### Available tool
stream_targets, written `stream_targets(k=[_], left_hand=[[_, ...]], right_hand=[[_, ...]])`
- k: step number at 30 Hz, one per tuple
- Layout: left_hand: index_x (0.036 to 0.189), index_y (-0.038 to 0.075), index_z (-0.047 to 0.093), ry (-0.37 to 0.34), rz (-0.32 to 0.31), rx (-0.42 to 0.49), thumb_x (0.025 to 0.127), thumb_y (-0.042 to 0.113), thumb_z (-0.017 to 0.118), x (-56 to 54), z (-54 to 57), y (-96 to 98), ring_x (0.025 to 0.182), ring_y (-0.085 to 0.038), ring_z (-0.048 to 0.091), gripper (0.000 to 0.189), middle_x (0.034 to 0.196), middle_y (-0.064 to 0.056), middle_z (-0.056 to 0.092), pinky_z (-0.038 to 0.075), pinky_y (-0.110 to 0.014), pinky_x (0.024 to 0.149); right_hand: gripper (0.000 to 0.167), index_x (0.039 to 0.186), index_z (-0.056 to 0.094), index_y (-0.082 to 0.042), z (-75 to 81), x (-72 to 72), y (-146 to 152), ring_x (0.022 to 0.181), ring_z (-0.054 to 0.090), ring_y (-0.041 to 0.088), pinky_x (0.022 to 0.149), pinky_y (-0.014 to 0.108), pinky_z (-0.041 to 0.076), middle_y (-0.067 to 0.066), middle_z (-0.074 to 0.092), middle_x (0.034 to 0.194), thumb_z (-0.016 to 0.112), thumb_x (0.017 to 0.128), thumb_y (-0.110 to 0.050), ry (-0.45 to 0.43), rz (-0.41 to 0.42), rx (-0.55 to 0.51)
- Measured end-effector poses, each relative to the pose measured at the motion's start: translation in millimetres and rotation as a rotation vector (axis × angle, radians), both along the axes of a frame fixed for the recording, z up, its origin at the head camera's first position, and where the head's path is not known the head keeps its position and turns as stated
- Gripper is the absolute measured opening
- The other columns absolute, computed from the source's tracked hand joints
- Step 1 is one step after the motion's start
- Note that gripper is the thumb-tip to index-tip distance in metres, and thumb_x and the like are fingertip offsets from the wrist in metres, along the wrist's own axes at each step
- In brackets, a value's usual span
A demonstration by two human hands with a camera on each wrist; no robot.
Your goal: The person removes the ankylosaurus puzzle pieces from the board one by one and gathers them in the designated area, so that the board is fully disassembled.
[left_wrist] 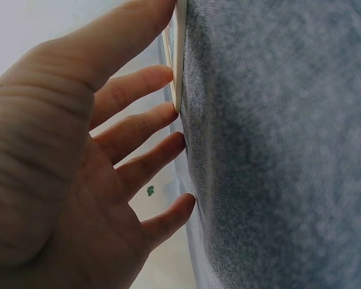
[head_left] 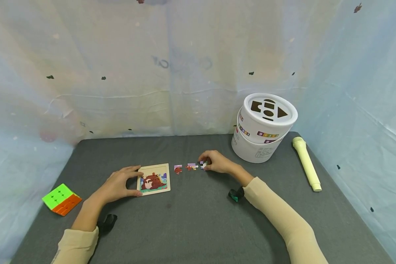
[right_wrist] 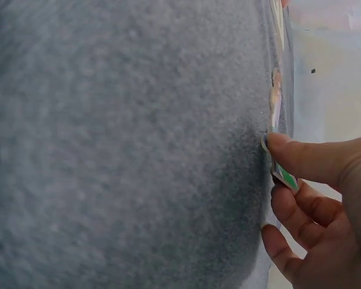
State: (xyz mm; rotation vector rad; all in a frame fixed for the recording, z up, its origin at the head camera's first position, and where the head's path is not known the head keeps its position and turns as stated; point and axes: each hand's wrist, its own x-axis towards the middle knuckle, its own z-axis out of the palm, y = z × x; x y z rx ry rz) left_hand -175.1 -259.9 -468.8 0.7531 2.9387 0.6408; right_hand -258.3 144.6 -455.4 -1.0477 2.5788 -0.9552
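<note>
Pale, dark-flecked sheeting (head_left: 171,73) backs the grey-covered table (head_left: 171,227). Just left of the frame's centre lies a puzzle board (head_left: 154,181), its upper strip bare; the left hand (head_left: 120,184), fingers spread, touches its left side with thumb and forefinger. Nearer the middle, the right hand (head_left: 219,162) pinches a puzzle piece (head_left: 202,166) between thumb and fingers. From that pinch the board lies to the left, two loose pieces (head_left: 191,167) in a row across the gap.
</note>
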Motion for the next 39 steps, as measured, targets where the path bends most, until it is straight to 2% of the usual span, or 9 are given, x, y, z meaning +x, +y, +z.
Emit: stream_targets(k=[9,18,25,32,39], left_hand=[[0.133,0.006,0.065,0.007,-0.005,0.010,0.071,0.050,0.087,1.0,1.0,-0.2,0.134,-0.049,0.040,0.078,0.149,-0.024,0.046,0.029,-0.076,0.098],[0.133,0.007,0.065,-0.003,-0.001,0.000,0.072,0.051,0.086,1.1,1.9,-0.1,0.135,-0.049,0.039,0.079,0.149,-0.023,0.045,0.028,-0.076,0.098],[0.133,0.006,0.064,0.004,-0.003,0.007,0.072,0.050,0.087,1.7,0.3,-0.4,0.135,-0.049,0.039,0.079,0.150,-0.023,0.045,0.028,-0.076,0.098],[0.133,0.007,0.065,0.009,-0.006,0.011,0.072,0.051,0.086,2.1,0.8,-0.4,0.135,-0.049,0.040,0.078,0.149,-0.023,0.046,0.029,-0.076,0.098],[0.133,0.006,0.065,0.006,-0.006,0.012,0.072,0.049,0.087,1.9,0.6,0.0,0.135,-0.048,0.039,0.078,0.150,-0.023,0.045,0.028,-0.076,0.098]], right_hand=[[0.033,0.114,0.072,-0.002,-4.4,-0.2,0.5,0.087,0.054,0.019,0.077,0.032,0.045,0.008,0.061,0.099,0.081,0.082,-0.005,0.100,-0.020,0.035],[0.033,0.114,0.070,0.000,-3.8,2.0,3.1,0.092,0.059,0.024,0.081,0.036,0.047,0.011,0.064,0.104,0.080,0.084,-0.007,0.112,-0.011,0.015],[0.030,0.113,0.072,0.000,-4.5,2.7,4.5,0.092,0.055,0.022,0.082,0.038,0.041,0.008,0.062,0.101,0.080,0.084,-0.007,0.146,0.012,0.011],[0.032,0.113,0.071,-0.001,-3.9,2.5,3.8,0.097,0.058,0.025,0.086,0.042,0.044,0.010,0.064,0.106,0.080,0.084,-0.008,0.107,-0.020,0.033],[0.030,0.112,0.073,-0.004,-4.8,1.6,3.6,0.095,0.057,0.024,0.084,0.039,0.043,0.008,0.062,0.101,0.081,0.083,-0.009,0.099,-0.035,0.052]])
